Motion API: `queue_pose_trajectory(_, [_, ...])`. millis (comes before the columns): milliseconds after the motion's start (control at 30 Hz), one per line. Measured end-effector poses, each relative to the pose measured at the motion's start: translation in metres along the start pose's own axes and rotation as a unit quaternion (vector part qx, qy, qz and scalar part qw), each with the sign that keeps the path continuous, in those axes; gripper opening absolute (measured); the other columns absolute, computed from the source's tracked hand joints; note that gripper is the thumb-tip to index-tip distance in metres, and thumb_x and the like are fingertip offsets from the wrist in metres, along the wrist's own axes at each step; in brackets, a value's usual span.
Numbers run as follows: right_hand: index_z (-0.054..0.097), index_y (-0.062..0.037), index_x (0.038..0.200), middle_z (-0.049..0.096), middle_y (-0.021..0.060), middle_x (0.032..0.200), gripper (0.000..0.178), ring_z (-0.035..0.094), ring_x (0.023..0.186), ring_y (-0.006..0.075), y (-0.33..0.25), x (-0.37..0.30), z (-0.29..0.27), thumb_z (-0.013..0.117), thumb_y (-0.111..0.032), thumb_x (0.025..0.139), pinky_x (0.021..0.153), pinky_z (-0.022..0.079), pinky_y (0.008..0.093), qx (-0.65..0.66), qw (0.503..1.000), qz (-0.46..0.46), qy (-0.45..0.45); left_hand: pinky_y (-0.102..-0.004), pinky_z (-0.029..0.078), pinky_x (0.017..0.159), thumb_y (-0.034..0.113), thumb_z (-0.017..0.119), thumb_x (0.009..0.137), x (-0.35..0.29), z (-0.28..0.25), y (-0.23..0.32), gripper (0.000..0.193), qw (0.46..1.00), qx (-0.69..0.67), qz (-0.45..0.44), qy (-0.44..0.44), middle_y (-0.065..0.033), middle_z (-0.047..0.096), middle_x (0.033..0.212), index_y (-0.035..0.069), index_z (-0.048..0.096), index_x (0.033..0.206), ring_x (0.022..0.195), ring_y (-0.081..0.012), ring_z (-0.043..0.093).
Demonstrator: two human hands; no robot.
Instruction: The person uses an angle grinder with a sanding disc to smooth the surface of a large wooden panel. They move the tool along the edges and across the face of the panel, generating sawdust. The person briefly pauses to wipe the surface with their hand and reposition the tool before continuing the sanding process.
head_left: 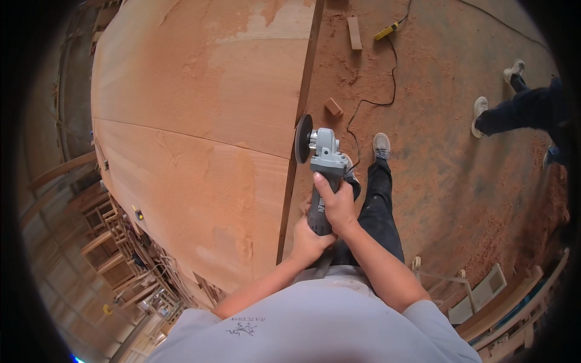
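Note:
Both my hands hold an angle grinder point(327, 158) with a grey metal head and a dark body. My left hand point(310, 242) is wrapped round the rear end of the body. Further forward, my right hand point(339, 204) grips the body, its thumb lying along the top. The grinder's dark round disc point(304, 139) stands on edge at the side of a large wooden panel point(254, 91); whether it touches the panel's edge I cannot tell. Reddish sawdust is spread over the panel, and a seam crosses it.
A black cord point(394, 72) runs over the dusty floor to a yellow power strip point(386, 31). Wooden blocks point(354, 33) lie beside the panel. Another person's legs point(520, 112) are at the right. A small yellow-and-black tape measure point(138, 213) rests at the panel's left side, near stacked wooden furniture frames point(115, 266).

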State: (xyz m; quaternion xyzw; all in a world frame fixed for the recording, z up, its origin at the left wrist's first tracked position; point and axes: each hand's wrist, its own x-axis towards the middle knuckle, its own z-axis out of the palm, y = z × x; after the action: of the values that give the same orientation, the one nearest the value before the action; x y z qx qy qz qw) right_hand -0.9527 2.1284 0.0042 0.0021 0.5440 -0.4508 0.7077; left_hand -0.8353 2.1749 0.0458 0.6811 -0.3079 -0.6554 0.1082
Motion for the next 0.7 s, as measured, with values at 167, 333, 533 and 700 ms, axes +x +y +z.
queue_pose_trajectory(167, [0.06, 0.0, 0.105, 0.067, 0.0105, 0.073, 0.047, 0.069, 0.058, 0.0192, -0.002, 0.007, -0.003, 0.075, -0.044, 0.1, 0.055, 0.058, 0.0345, 0.002, 1.0, 0.021, 0.0, -0.0324, 0.053, 0.055, -0.002, 0.077, 0.074, 0.004, 0.006, 0.008, 0.022, 1.0, 0.006, -0.002, 0.009, -0.0061, 0.068, 0.076, -0.003, 0.065, 0.092, 0.061, -0.0175, 0.067])
queue_pose_trajectory(333, [0.059, -0.0009, 0.105, 0.066, 0.0102, 0.074, 0.046, 0.069, 0.058, 0.0199, -0.004, 0.013, -0.005, 0.076, -0.044, 0.1, 0.054, 0.058, 0.0355, 0.021, 0.999, 0.026, -0.01, -0.0323, 0.053, 0.054, -0.001, 0.077, 0.074, 0.011, 0.008, 0.007, 0.022, 1.0, 0.005, -0.004, 0.012, -0.0066, 0.067, 0.076, -0.002, 0.064, 0.093, 0.059, -0.0178, 0.066])
queue_pose_trajectory(533, [0.059, -0.0017, 0.105, 0.065, 0.0094, 0.074, 0.046, 0.067, 0.056, 0.0196, -0.005, 0.016, -0.006, 0.076, -0.044, 0.099, 0.053, 0.058, 0.0349, 0.029, 0.999, 0.04, -0.002, -0.0325, 0.052, 0.053, -0.001, 0.077, 0.075, 0.013, 0.011, 0.01, 0.025, 1.0, -0.005, -0.011, 0.01, -0.0064, 0.067, 0.076, -0.002, 0.063, 0.095, 0.06, -0.0181, 0.066])
queue_pose_trajectory(700, [0.058, -0.0012, 0.104, 0.065, 0.0091, 0.074, 0.047, 0.067, 0.056, 0.0186, -0.007, 0.02, -0.007, 0.076, -0.044, 0.099, 0.053, 0.058, 0.0333, 0.036, 0.999, 0.034, -0.015, -0.0324, 0.052, 0.052, -0.002, 0.077, 0.075, 0.018, 0.009, 0.007, 0.025, 1.0, -0.015, -0.005, -0.002, -0.0057, 0.066, 0.076, -0.002, 0.062, 0.096, 0.059, -0.0183, 0.066])
